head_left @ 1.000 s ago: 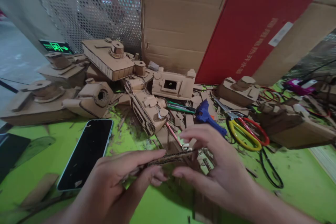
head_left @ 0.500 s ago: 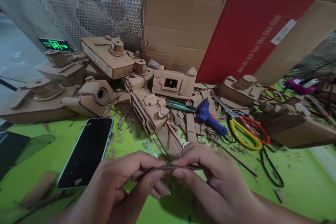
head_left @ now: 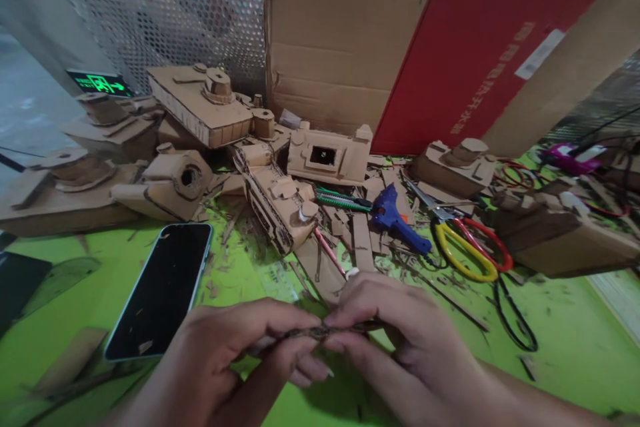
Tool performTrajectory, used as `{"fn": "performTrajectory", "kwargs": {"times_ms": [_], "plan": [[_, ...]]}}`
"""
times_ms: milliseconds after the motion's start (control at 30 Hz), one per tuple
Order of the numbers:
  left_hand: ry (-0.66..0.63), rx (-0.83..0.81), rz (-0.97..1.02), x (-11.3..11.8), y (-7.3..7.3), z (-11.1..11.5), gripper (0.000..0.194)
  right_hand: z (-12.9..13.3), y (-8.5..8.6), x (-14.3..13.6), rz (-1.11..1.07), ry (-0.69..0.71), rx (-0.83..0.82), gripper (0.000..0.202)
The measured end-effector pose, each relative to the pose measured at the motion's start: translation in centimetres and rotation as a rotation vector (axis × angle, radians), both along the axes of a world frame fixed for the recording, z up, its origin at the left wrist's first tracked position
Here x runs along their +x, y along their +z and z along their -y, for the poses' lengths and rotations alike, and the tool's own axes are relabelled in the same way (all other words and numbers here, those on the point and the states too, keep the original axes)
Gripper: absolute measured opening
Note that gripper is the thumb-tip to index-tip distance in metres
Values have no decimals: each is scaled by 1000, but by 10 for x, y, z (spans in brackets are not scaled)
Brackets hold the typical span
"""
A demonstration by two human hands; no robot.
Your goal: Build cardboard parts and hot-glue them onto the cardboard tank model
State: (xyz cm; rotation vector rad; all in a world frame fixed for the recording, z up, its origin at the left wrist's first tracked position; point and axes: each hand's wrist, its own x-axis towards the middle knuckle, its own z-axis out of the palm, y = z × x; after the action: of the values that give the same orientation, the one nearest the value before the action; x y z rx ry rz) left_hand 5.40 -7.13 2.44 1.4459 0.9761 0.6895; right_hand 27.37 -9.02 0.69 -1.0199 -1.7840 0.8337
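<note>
We see a thin cardboard strip [head_left: 305, 333] at front centre, above a green counter [head_left: 565, 320]. Our left hand [head_left: 225, 347] pinches it between thumb and fingers; our right hand [head_left: 415, 333] pinches it too, close beside. Left, a phone [head_left: 163, 290] lies flat; farther back sit a blue glue gun [head_left: 395, 219] and scissors [head_left: 443, 215] with 1 red and 1 yellow handle.
</note>
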Motion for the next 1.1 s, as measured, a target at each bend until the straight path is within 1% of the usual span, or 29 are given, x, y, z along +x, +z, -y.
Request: {"fn": "performTrajectory", "kwargs": {"times_ms": [100, 200, 267, 367, 400, 467, 533, 633, 700, 800, 933, 967, 1033, 1100], "plan": [[24, -46, 22, 0, -2, -1, 11, -2, 0, 0, 1, 13, -20, 9], [28, -56, 30, -1, -2, -3, 9, -4, 0, 1, 15, 11, -53, 7], [7, -44, 20, -2, -1, -4, 11, -4, 0, 1, 21, -4, -54, 6], [-59, -16, -13, -5, -2, -3, 12, -1, -2, 0, 42, -10, -60, 8], [-54, -13, -15, -5, -3, -2, 11, 0, -2, 0, 34, -5, -60, 8], [-4, -21, 0, -5, -4, 0, 10, 1, -2, -1, -7, 11, -58, 9], [54, -46, 25, -4, -5, 2, 9, 1, -1, -1, -40, 14, -108, 10], [46, -81, 19, -2, -4, 1, 15, 0, 1, -1, -38, -20, -263, 6], [38, -105, 7, -2, -4, -1, 18, 0, 2, -1, -34, -47, -300, 6], [23, -114, -9, -4, -5, -2, 22, 0, 2, -1, -37, -60, -282, 8], [-69, -52, -49, -7, -8, -1, 24, 1, -1, -3, -40, -58, -249, 8], [-61, -55, -47, -7, -9, 0, 25, 1, -1, -3, -40, -55, -223, 9], [6, -104, -37, -6, -9, 3, 26, 0, 0, -3, -44, -47, -187, 10], [73, -164, -23, -3, -7, 5, 30, -1, 2, -3, -44, -37, -207, 9]]}}
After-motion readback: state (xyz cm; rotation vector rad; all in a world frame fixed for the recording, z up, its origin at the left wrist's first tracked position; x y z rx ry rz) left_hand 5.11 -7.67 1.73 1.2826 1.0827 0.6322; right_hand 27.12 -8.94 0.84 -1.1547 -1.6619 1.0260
